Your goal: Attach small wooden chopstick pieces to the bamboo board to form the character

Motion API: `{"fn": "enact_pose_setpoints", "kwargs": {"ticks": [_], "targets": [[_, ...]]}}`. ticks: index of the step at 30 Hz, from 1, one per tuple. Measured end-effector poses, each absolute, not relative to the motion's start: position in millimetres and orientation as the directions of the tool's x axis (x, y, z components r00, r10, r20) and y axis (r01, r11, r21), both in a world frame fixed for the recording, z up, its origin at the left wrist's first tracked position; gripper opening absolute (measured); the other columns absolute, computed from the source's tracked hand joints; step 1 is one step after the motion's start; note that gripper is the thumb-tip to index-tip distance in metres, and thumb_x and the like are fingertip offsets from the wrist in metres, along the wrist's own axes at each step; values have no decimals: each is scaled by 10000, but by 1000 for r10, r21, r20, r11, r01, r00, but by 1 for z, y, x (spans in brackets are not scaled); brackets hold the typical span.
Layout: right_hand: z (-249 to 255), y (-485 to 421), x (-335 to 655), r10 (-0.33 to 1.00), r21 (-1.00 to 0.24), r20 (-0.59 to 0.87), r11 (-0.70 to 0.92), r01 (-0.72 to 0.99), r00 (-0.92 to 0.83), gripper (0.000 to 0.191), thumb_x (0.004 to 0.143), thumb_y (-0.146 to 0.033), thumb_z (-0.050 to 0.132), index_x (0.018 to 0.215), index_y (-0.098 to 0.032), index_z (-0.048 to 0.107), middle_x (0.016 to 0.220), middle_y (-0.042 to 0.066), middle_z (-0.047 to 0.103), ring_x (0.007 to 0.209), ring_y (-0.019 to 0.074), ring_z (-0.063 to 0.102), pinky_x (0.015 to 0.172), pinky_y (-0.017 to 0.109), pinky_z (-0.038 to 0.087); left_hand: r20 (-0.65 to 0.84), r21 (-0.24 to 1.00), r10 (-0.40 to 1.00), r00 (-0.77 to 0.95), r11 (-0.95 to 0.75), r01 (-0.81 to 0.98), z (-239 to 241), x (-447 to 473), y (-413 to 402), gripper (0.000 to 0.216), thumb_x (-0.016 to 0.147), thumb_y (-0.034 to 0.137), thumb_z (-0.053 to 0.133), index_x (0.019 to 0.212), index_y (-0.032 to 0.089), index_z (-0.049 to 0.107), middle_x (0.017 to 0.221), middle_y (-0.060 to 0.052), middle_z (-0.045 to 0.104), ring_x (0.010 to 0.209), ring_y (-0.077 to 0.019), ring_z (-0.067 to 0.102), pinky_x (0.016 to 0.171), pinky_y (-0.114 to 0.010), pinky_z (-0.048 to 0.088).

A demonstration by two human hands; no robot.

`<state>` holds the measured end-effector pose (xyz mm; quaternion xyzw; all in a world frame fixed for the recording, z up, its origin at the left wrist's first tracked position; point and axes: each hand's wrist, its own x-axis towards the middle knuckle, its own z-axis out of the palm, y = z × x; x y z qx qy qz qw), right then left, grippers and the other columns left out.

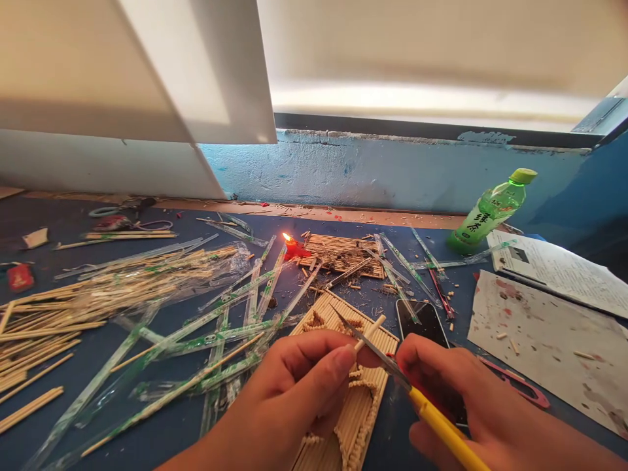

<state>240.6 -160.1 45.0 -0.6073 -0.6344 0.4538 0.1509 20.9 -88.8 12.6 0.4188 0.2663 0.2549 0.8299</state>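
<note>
My left hand (pixel 309 383) is closed, pinching a short piece of wooden stick (pixel 373 330) between thumb and forefinger. My right hand (pixel 456 392) is closed around a yellow-handled knife (pixel 429 415). Its thin pointed blade lies across the stick piece, by my left fingertips. Below both hands is a panel of wooden sticks (pixel 387 341) laid side by side, with wavy rows of small stick pieces on top. My hands hide part of this panel.
A lit red candle (pixel 294 248) burns beside a soiled stick panel (pixel 338 252). Loose sticks (pixel 29 333) and plastic wrappers (pixel 196 333) spread over the left side. To the right are a phone (pixel 424 320), green bottle (pixel 490 212), stained sheet (pixel 549 347) and open book (pixel 564 271).
</note>
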Motion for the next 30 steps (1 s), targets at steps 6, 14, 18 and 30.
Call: {"fn": "enact_pose_setpoints", "kwargs": {"ticks": [6,14,18,30], "targets": [[41,-156,233,947,-722,-268,-75,688,-179,230,795,-451,593,755,-225,579,605,5,571,544,148,508,442,205,379,-219,832,662,717,511,-218,12,20,-91,274,947,395,628,944,163,773,527,74,303,487,-65,216,471,-216,192],[50,-156,239,926,-726,-315,-93,681,-209,167,790,-335,679,796,-221,557,690,-23,627,586,119,540,455,156,399,-253,938,734,631,346,-26,29,19,-88,276,873,442,700,886,186,804,643,-1,533,602,-110,402,553,-222,334],[49,-160,234,948,-743,-268,-89,663,-174,177,802,-356,672,808,-215,564,654,-29,600,573,116,531,473,165,402,-247,952,727,641,304,22,36,22,-89,250,889,409,676,899,198,811,812,-58,689,765,-191,571,694,-275,449],[48,-160,236,953,-760,-260,-104,641,-154,245,777,-414,717,842,-224,576,640,-38,559,558,115,481,458,178,367,-120,990,835,537,61,126,38,23,-92,220,867,366,690,789,201,811,725,-55,706,678,-200,577,627,-269,465]]}}
